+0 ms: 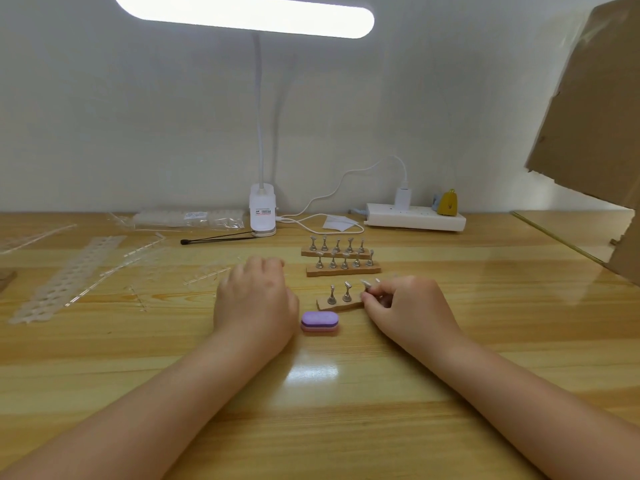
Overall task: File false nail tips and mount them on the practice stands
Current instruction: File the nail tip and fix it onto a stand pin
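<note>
Wooden stand [337, 305]: R hand [408, 313] pinches nail tip [365, 284] at peg; L hand [256, 299] flat, relaxed.

Pale yellow-brown wood grain with darker streaks across the worktop [346, 393]. Purple over pink on the buffer block [319, 323]. Silver pegs on tan practice stands [343, 268]. White lamp [262, 209] and power strip [415, 220]; black brush [218, 238]; brown cardboard [595, 98]; translucent tip strip [69, 278].
</note>
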Action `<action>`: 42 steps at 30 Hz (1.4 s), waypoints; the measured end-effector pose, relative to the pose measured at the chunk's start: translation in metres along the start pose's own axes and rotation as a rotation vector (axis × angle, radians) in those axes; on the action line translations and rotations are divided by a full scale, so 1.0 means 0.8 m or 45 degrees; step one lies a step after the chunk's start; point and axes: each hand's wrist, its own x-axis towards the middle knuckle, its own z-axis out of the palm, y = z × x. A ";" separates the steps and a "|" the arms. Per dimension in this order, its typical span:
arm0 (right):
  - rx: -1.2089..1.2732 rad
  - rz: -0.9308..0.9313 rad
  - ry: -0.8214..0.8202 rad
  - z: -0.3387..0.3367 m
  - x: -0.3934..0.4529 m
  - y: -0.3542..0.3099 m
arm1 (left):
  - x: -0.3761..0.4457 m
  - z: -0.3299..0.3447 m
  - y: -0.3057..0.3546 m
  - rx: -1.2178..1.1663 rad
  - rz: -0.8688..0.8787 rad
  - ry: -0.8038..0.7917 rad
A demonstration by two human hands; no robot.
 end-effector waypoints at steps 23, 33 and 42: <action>0.088 -0.079 0.086 -0.008 -0.018 -0.012 | 0.015 0.000 -0.028 -0.334 -0.027 0.106; 0.811 -0.081 -0.002 -0.008 -0.023 -0.023 | -0.006 -0.017 0.016 -1.693 -0.189 -0.165; 0.907 0.025 -0.199 -0.004 -0.021 -0.021 | -0.019 -0.014 0.028 -1.712 -0.017 -0.052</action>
